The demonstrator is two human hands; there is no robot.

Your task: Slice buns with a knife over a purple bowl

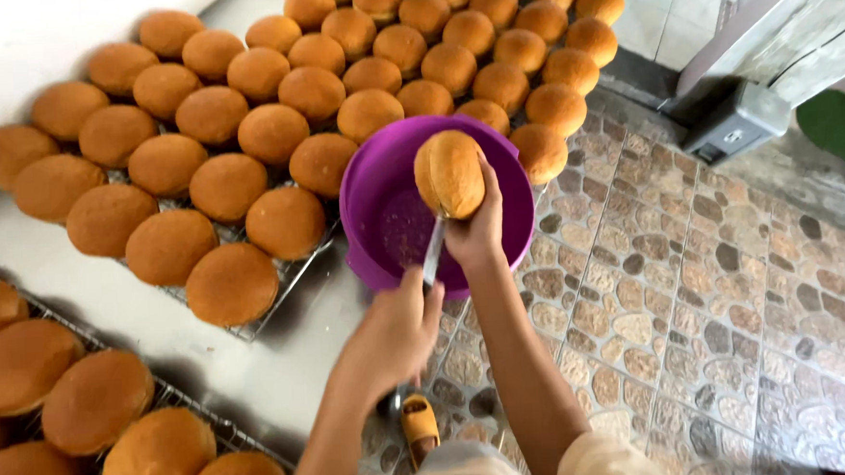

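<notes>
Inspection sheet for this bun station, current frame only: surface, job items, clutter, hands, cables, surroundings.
Surface: pale metal table, carrying wire racks.
Job's things: round bun held over purple bowl; knife blade at the bun's underside.
Clutter: many browned buns in rows on the racks.
Grippers: left hand grips the knife; right hand holds the bun.
Cables: nothing seen.
Surroundings: stone-pattern tiled floor; yellow sandal below; grey machine at upper right.
</notes>
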